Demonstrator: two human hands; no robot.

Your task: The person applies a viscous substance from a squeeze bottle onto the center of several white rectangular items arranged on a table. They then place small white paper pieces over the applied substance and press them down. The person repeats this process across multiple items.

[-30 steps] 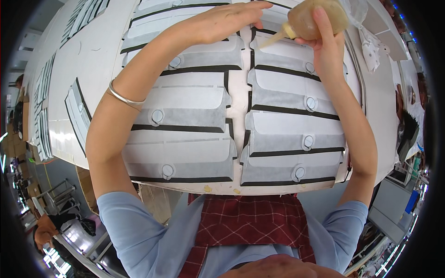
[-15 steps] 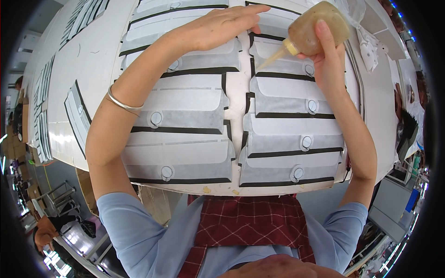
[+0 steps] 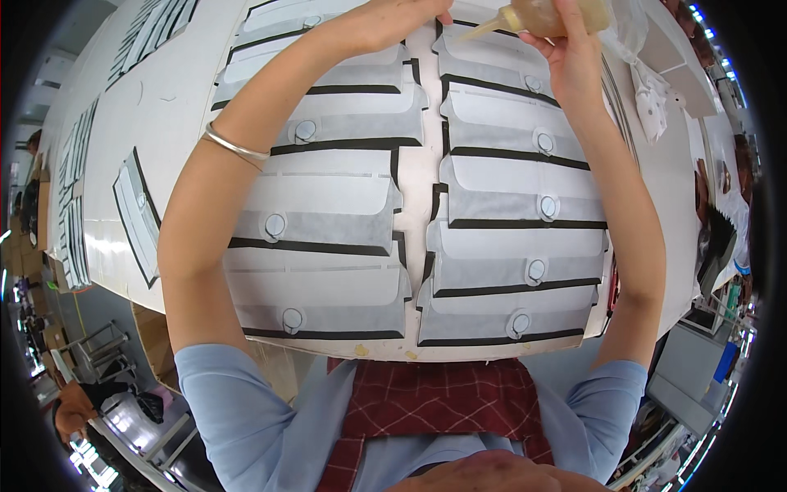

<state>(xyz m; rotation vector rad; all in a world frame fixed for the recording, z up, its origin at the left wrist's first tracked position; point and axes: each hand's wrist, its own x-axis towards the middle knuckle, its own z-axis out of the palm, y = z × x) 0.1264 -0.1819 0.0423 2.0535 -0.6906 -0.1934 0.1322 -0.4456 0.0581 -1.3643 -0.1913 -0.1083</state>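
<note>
Right grip (image 3: 571, 57) wants, I'd judge, a light, even squeeze, with the nozzle (image 3: 489, 26) slanted low above the black-edged panel (image 3: 492, 61) below and left of it. It's wrapped around a yellowish squeeze bottle (image 3: 537, 15), whose tip points leftward away from it. Farther left, the left grip (image 3: 393, 23) hangs near that tip; how wide it stands, I cannot tell.

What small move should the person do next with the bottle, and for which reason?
Perhaps steady the nozzle and ease it gently toward the pale panel near it: the right hand holds the bottle tilted, with the nozzle pointing at that panel's upper left part, and the left hand is close by. Whether the tip touches the panel is unclear.
</note>
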